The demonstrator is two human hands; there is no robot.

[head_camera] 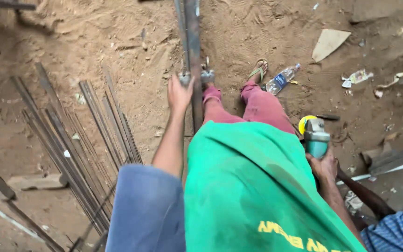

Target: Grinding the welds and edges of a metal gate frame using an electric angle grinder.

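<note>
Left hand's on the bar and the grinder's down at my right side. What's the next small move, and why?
Probably bring the grinder forward and across toward the bar. The right hand holds it low beside the right leg, well away from the bar, while the left hand grips the bar near its clamp fitting.

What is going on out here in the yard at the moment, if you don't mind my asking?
A person in a green shirt stands on sandy ground, seen from above. The left hand grips a clamp fixed on a long steel bar that runs away across the dirt. The right hand holds a teal angle grinder down at the side, away from the bar. A bundle of thin metal rods lies to the left, and a plastic bottle sits near one sandalled foot.
</note>
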